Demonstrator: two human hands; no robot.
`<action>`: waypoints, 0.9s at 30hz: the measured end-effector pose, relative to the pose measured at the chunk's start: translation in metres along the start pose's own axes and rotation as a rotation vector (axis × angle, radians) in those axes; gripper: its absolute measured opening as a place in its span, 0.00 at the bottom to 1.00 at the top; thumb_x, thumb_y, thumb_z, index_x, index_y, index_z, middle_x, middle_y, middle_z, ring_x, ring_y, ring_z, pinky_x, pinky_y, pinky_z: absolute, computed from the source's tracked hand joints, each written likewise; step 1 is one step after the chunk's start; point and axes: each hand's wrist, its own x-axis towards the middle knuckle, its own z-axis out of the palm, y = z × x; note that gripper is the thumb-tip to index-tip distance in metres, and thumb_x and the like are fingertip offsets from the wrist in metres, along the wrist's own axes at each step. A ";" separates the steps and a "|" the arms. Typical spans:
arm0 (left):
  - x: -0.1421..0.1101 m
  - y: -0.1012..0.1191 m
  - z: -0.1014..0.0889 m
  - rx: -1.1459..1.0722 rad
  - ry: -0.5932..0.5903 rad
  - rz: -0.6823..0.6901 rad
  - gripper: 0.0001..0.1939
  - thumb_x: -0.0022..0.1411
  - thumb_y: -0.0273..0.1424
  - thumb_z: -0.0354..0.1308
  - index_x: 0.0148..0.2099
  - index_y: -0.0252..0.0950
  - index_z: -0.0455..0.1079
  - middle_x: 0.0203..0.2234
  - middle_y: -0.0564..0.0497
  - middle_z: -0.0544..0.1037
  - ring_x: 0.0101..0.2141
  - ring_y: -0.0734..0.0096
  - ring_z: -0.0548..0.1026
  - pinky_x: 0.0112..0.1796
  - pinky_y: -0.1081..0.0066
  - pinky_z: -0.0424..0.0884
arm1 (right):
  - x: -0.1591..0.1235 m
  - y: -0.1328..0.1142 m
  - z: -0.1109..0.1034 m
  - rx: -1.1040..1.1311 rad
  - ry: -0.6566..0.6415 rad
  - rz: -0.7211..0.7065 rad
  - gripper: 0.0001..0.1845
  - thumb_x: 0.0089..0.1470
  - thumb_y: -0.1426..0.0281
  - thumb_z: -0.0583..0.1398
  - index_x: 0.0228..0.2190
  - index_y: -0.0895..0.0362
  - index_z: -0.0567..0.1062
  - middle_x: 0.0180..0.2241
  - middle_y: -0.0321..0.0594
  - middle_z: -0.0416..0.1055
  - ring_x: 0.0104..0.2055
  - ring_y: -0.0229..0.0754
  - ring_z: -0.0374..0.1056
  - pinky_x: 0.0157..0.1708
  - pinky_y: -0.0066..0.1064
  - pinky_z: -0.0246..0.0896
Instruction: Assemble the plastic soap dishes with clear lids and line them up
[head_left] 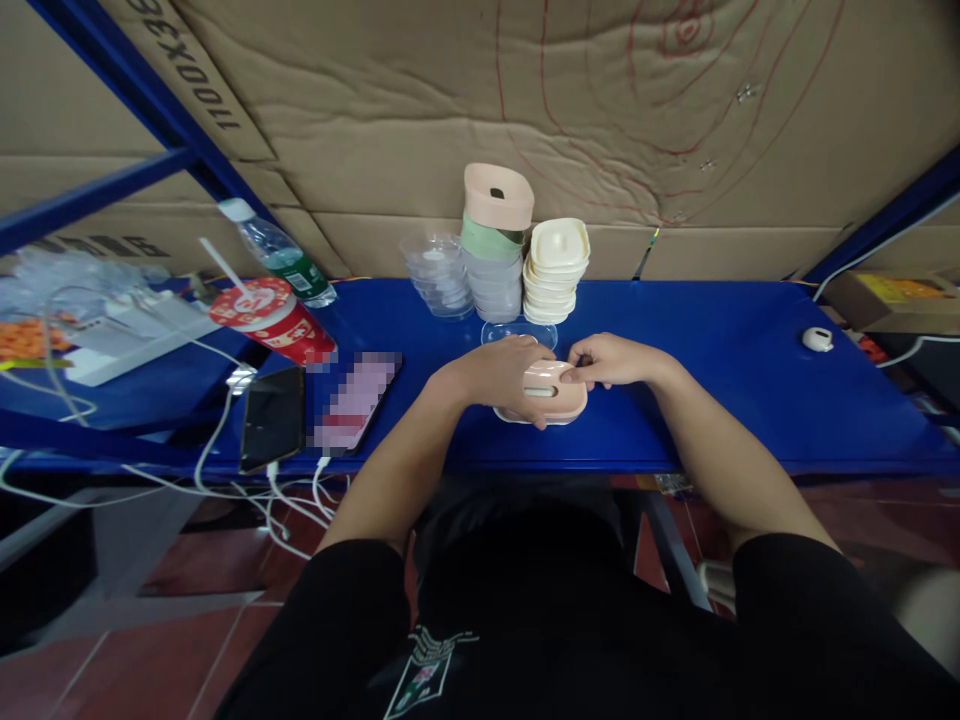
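Observation:
A glossy pink plastic box (568, 402) with rounded corners and an oblong slot in its top sits near the front edge of the blue table, a pale rim showing underneath. My left hand (504, 378) wraps over its left side, thumb on the near face. At the right upper corner, my right hand (609, 358) has its fingers curled and pinched against the edge. Just behind lies a clear plastic piece (517, 328), partly hidden by my left hand. Farther back stand stacked clear cups (439, 278), a stack topped by a pink shell (496, 197), and stacked cream lids (556, 265).
On the left are a red drink cup (277, 325) with a straw, a water bottle (289, 262), two phones, one a dark phone (274, 420), and white cables. A small white object (817, 339) lies at right. Cardboard (420, 130) walls the back.

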 end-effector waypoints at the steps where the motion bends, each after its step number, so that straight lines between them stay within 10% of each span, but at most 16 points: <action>1: 0.000 0.000 0.000 -0.004 -0.007 -0.006 0.44 0.49 0.52 0.74 0.65 0.39 0.74 0.58 0.39 0.81 0.59 0.44 0.77 0.57 0.53 0.72 | 0.000 -0.001 0.001 0.005 0.010 -0.005 0.21 0.60 0.51 0.67 0.37 0.57 0.81 0.26 0.39 0.81 0.21 0.38 0.72 0.24 0.30 0.64; 13: -0.014 -0.016 -0.017 -0.098 -0.024 -0.191 0.43 0.50 0.49 0.75 0.66 0.40 0.73 0.62 0.41 0.79 0.60 0.48 0.77 0.56 0.60 0.72 | 0.011 -0.007 0.019 0.049 0.148 -0.063 0.19 0.65 0.58 0.63 0.48 0.58 0.84 0.23 0.34 0.80 0.18 0.35 0.70 0.23 0.29 0.62; 19: -0.022 -0.033 -0.029 -0.081 0.089 -0.406 0.21 0.58 0.50 0.70 0.45 0.40 0.78 0.37 0.48 0.85 0.39 0.59 0.83 0.36 0.68 0.69 | 0.016 -0.006 0.023 0.008 0.249 -0.143 0.19 0.65 0.58 0.63 0.45 0.58 0.86 0.22 0.35 0.79 0.24 0.38 0.74 0.30 0.30 0.62; 27: -0.024 -0.038 -0.034 -0.203 -0.121 -0.528 0.13 0.57 0.42 0.70 0.35 0.40 0.73 0.23 0.55 0.82 0.26 0.66 0.81 0.30 0.69 0.68 | 0.018 -0.006 0.028 0.008 0.256 -0.177 0.24 0.63 0.53 0.65 0.48 0.59 0.84 0.23 0.35 0.80 0.26 0.39 0.74 0.33 0.31 0.61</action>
